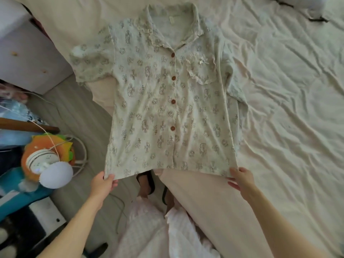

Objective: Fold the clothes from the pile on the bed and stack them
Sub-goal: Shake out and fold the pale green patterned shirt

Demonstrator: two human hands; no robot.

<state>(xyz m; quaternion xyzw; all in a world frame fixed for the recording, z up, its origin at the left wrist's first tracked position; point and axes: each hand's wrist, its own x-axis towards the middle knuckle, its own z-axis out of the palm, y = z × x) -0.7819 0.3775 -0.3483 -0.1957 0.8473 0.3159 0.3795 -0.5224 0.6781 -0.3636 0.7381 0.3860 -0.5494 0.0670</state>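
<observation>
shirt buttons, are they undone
No, the pajama shirt lies front up on the bed sheet with its brown buttons fastened down the closed placket.

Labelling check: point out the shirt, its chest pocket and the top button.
shirt [149,116], head view, front panel.
chest pocket [202,71], head view, pocket middle.
top button [173,55], head view, button face.

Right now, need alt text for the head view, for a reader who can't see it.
A short-sleeved printed shirt with brown buttons lies spread face up across the corner of a bed. The left hand and right hand each pinch a bottom hem corner. A fan and clutter sit on the floor at left.
</observation>
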